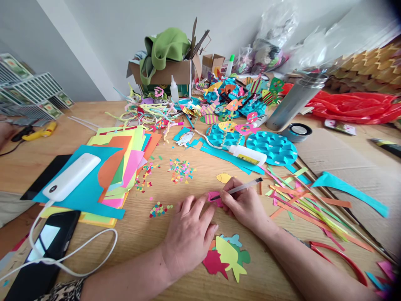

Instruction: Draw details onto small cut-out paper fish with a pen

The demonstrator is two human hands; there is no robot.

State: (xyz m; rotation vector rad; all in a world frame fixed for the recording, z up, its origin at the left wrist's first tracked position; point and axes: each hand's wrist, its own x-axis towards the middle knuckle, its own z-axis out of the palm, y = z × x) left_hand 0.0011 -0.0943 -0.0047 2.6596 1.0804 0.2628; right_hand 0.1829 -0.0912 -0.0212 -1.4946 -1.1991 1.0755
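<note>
- At ctr, head view: pink paper on wood tabletop, btwn both hands' fingers.
- R hand, 4 o'clock of it, pinches pen, tip at paper.
- L hand, 8 o'clock, lies flat, fingers slightly spread.
- Yellow fish nr 1 o'clock; fish cut-outs, 5; paper dots, 9; strips, 3.

Wooden table, paper fish, paper strips

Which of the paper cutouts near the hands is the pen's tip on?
The small pink cutout between the left hand and right hand; the yellow fish lies just beyond, the overlapping cutouts nearer the wearer.
</note>
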